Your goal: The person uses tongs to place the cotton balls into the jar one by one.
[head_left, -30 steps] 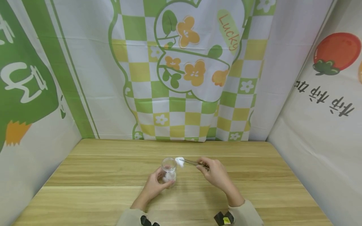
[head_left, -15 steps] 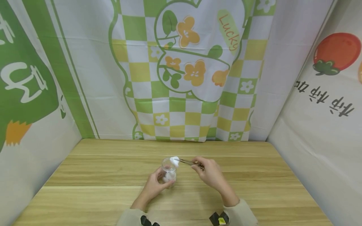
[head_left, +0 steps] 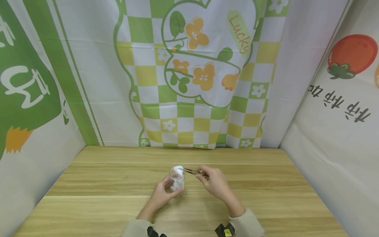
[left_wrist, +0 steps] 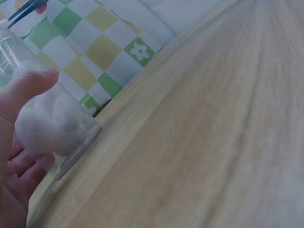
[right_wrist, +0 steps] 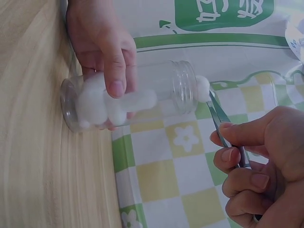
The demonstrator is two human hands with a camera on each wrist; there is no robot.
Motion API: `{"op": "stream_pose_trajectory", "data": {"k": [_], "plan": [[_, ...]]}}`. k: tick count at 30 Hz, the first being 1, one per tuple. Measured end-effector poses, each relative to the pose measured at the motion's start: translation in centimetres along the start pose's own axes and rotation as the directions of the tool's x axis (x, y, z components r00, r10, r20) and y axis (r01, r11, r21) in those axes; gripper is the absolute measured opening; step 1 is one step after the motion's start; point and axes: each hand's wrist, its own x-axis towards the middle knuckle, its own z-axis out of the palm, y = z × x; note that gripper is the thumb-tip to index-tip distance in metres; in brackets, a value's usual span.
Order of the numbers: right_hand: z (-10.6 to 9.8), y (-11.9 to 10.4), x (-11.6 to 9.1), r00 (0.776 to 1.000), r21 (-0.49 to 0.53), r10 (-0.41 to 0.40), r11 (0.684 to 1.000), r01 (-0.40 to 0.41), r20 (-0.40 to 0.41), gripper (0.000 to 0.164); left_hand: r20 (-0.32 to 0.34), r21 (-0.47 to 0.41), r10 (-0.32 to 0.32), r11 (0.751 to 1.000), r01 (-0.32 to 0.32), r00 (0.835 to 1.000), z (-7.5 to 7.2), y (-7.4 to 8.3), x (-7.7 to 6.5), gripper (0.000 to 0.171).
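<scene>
My left hand (head_left: 161, 194) grips a clear jar (right_wrist: 164, 90) standing on the table, thumb on one side and fingers round the other. Several white cotton balls (right_wrist: 92, 104) lie in the jar's lower part. The jar's mouth is uncovered. My right hand (head_left: 214, 181) pinches a pair of metal tweezers (right_wrist: 220, 114) between thumb and fingers. At the tweezers' tips is one more cotton ball (right_wrist: 203, 89), right at the jar's mouth. In the left wrist view the thumb (left_wrist: 33, 85) lies against the jar wall; only part of the tweezers (left_wrist: 23, 14) shows there.
The wooden table (head_left: 118, 177) stretches out on all sides of the jar. A checked, printed cloth (head_left: 189, 125) hangs behind its back edge. Printed cloths also hang at the left and right. Dark wrist devices (head_left: 225, 229) sit at both sleeves.
My right hand has moved left, carrying the cotton ball in the tweezers from beside the jar to over its mouth. The left hand and the jar have stayed in place.
</scene>
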Motion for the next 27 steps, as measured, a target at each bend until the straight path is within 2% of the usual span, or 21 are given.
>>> {"op": "stream_pose_trajectory", "data": {"k": [6,17,27], "plan": [[0.35,-0.17,0.05,1.000,-0.009,0.010,1.000,-0.010,0.001,0.007,-0.019,-0.003,0.001,1.000,-0.001,1.000,0.07,0.01,-0.01,0.055],[0.77,-0.42,0.44,1.000,-0.033,0.011,0.999,-0.010,0.027,0.010,-0.013,-0.005,0.017,1.000,-0.017,1.000,0.04,0.03,0.00,0.060],[0.70,-0.53,0.35,0.998,0.002,0.014,1.000,-0.014,0.061,0.012,0.022,-0.045,-0.002,0.999,0.003,1.000,-0.18,0.19,-0.05,0.060]]}}
